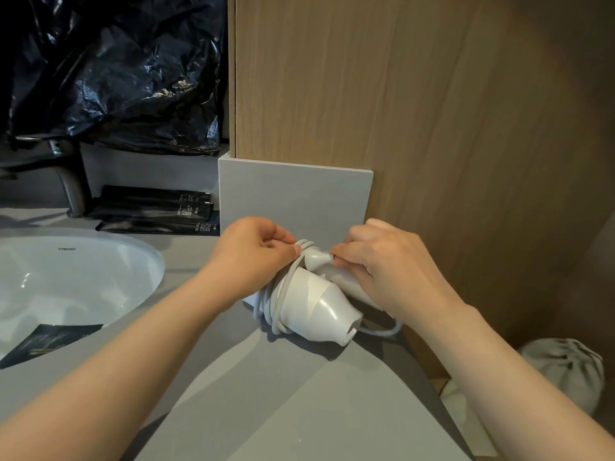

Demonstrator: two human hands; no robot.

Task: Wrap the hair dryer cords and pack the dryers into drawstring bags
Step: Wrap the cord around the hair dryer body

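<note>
White hair dryer lying on its side on the grey countertop, close to the corner where a grey upstand panel is meeting a wooden wall panel; its nozzle is pointing toward the viewer and to the right. The white cord is sitting in several loops around the dryer's body, with one loose stretch trailing on the counter behind the nozzle. The left hand is curling over the top of the loops, thumb and fingers pinching the cord. The right hand is reaching in from the other side, its fingertips closing on the end of the cone-shaped plug, while its palm is covering another white part of the dryer that is mostly hidden. The two hands are almost touching across the plug. A pale drawstring bag, gathered shut at the top, is lying lower down at the right, well apart from the dryer. To the left, a white sink is set into the counter, with a dark packet overlapping its near rim. Behind the sink, a dark faucet is standing beside a stack of black sachets, and a black plastic bag is filling the upper left.
</note>
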